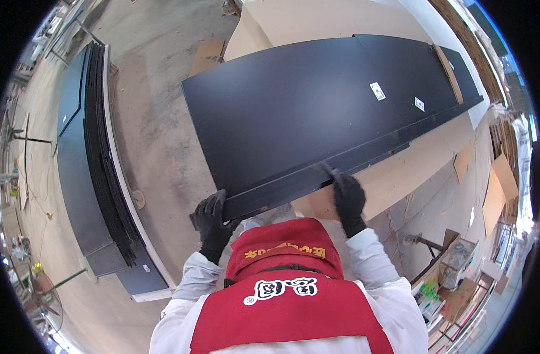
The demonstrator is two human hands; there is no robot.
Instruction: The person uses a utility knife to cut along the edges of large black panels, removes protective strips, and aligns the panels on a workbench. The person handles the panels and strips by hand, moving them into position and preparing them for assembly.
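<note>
My left hand (211, 217), in a black work glove, grips the near left end of a narrow dark strip board (274, 191). The strip lies along the front edge of a wide dark panel (287, 110). My right hand (350, 201), also gloved and blurred, is at the strip's near edge. A thin dark tool (325, 170) is in its fingers, its tip over the strip. Motion blur hides what kind of tool it is. Two white labels (377, 91) lie on the panel toward the right.
At the left, a stack of dark panels (97, 155) rests on a pale base. Cardboard sheets (332, 20) lie under and behind the wide panel. A small wooden strip (448, 73) crosses its far right end. A cluttered workbench (456, 283) stands at the lower right.
</note>
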